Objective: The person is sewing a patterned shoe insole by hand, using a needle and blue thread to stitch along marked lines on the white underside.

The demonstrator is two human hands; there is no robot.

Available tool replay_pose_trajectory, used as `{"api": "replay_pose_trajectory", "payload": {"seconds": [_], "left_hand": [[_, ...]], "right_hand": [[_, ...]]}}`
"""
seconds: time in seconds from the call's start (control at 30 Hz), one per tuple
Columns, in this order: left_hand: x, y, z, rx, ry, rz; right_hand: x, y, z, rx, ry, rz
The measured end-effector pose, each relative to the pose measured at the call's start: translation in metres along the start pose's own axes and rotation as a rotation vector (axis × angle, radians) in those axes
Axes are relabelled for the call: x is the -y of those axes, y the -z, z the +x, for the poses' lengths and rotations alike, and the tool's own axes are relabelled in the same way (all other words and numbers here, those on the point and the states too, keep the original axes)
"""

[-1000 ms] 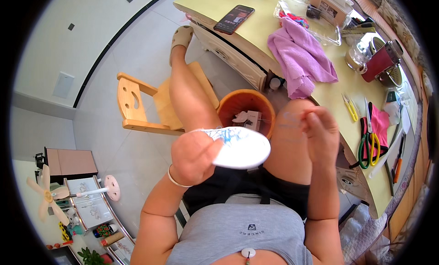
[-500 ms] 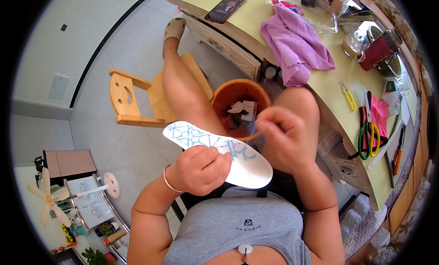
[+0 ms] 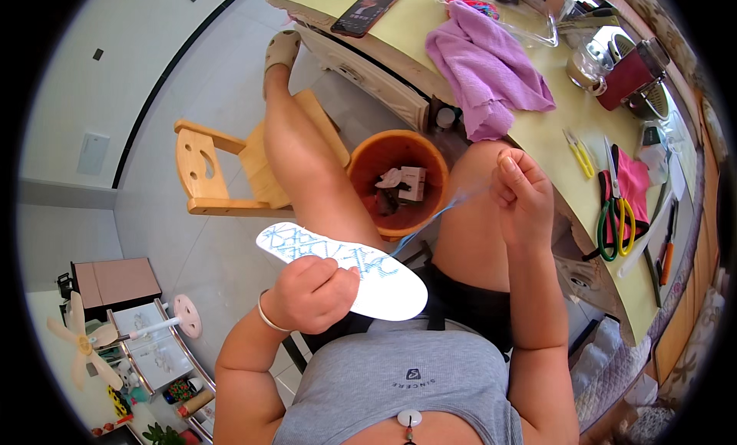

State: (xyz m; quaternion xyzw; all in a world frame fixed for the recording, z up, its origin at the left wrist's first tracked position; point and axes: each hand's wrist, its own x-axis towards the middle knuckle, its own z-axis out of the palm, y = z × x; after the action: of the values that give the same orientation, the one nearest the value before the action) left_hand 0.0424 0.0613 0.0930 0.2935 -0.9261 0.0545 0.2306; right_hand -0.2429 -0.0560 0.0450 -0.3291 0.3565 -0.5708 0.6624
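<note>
My left hand (image 3: pixel 315 293) is closed on the edge of a white shoe insole (image 3: pixel 393 295), held tilted over my lap. Blue zigzag and crossed stitching covers its upper part. From the stitches, a blue thread (image 3: pixel 431 218) runs up and right, drawn out toward my right hand (image 3: pixel 523 190). That hand is raised above my right knee, thumb and fingers pinched at the thread's far end. Whether a needle sits in the pinch is too small to tell.
An orange-brown bucket (image 3: pixel 355 173) with waste stands between my legs, beside a small wooden chair (image 3: pixel 201 165). On the yellow-green table (image 3: pixel 537 142) at right lie a purple cloth (image 3: pixel 491 69), a phone (image 3: pixel 367 12), yellow snips (image 3: pixel 580 153), scissors (image 3: pixel 612 207) and a dark red flask (image 3: pixel 631 77).
My right hand has moved right, away from the insole, and the blue thread now stretches between them. My left hand and the insole have shifted slightly left.
</note>
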Motion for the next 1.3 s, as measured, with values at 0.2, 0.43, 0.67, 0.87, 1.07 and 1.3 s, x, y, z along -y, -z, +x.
{"api": "replay_pose_trajectory", "payload": {"seconds": [0.2,0.43,0.67,0.87,1.07,1.3], "left_hand": [[0.001,0.000,-0.013,0.004,0.062,-0.013],[0.013,0.006,-0.028,-0.333,0.802,-0.519],[0.018,0.006,-0.022,-0.618,1.094,-1.279],[0.013,0.000,-0.014,-0.547,1.134,-1.114],[0.013,-0.002,-0.010,-0.570,1.139,-1.096],[0.024,0.000,-0.021,-0.665,1.190,-1.189]], "right_hand": [[-0.002,0.000,-0.002,-0.024,-0.034,-0.029],[-0.024,-0.032,-0.027,0.155,-0.371,-0.044],[-0.046,-0.054,-0.032,0.376,-0.537,-0.143],[-0.053,-0.081,-0.042,0.449,-0.572,-0.090],[-0.069,-0.082,-0.043,0.501,-0.490,-0.229],[-0.059,-0.062,-0.037,0.464,-0.605,-0.082]]}}
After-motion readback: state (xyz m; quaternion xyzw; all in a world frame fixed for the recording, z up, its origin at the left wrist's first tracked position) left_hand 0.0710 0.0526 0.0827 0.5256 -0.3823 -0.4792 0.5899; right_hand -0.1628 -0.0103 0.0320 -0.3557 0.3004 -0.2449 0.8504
